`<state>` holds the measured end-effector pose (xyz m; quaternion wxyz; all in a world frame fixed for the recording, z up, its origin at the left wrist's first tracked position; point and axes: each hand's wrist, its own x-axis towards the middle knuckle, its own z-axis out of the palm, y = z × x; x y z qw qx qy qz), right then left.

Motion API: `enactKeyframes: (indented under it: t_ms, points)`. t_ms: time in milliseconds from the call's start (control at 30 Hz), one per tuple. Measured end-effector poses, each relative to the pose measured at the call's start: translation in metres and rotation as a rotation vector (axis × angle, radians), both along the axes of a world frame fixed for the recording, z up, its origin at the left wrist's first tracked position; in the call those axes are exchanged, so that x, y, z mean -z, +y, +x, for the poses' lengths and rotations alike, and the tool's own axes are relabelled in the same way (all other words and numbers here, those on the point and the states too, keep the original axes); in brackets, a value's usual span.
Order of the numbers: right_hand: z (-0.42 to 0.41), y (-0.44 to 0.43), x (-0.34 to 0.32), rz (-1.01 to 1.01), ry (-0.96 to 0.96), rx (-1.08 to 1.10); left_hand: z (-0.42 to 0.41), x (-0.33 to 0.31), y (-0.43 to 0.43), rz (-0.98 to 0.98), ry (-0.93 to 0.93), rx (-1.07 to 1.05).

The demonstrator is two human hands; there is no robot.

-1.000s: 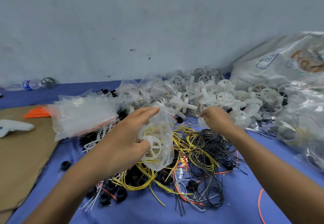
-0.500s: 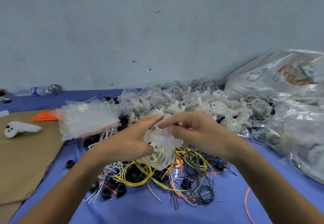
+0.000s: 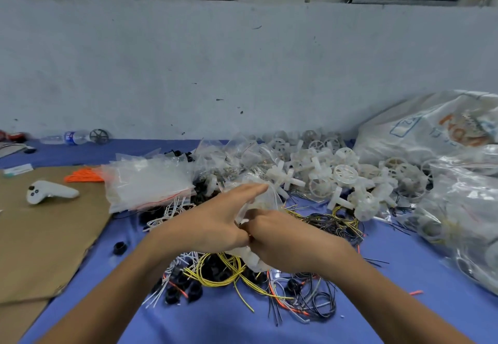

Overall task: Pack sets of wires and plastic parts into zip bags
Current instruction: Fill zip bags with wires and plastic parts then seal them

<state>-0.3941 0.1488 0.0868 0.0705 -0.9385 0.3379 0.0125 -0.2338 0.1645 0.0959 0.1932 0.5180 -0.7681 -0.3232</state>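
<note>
A small clear zip bag (image 3: pixel 260 200) with white plastic parts inside is held above the wire pile. My left hand (image 3: pixel 213 219) holds it from the left, fingers stretched along its top edge. My right hand (image 3: pixel 283 233) grips the bag from the right, fingers curled into it; the two hands touch. A white plastic part (image 3: pixel 250 258) pokes out of the bag under my hands. Yellow, black, white and red wires (image 3: pixel 226 271) lie tangled on the blue cloth below. White wheels and cross-shaped parts (image 3: pixel 326 174) are heaped behind.
A stack of empty zip bags (image 3: pixel 147 182) lies at left, beside orange wires (image 3: pixel 85 176). A brown cardboard sheet (image 3: pixel 40 236) carries a white controller (image 3: pixel 49 195). Large filled plastic bags (image 3: pixel 458 203) stand at right. Black rings (image 3: pixel 120 248) are scattered on the cloth.
My right hand left the parts heap, met the left hand at the bag and now curls into it lower down. The view has tilted upward.
</note>
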Motion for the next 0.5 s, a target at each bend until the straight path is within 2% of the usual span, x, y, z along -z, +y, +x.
enactKeyframes:
  t_ms: [200,333,400,500]
  points:
    - [-0.020,-0.014,-0.015,0.026,-0.188,-0.022,0.019,0.010,0.009,-0.105,0.125,-0.171]
    - [-0.031,-0.041,-0.031,0.172,-0.598,0.087,0.016,0.029,0.022,-0.168,0.303,-0.290]
    - [-0.033,-0.075,-0.031,0.146,-0.722,0.174,0.011,0.038,0.030,-0.161,0.367,-0.282]
    - [-0.022,-0.143,-0.010,0.005,-0.579,0.288,0.007,0.052,0.034,-0.081,0.408,-0.219]
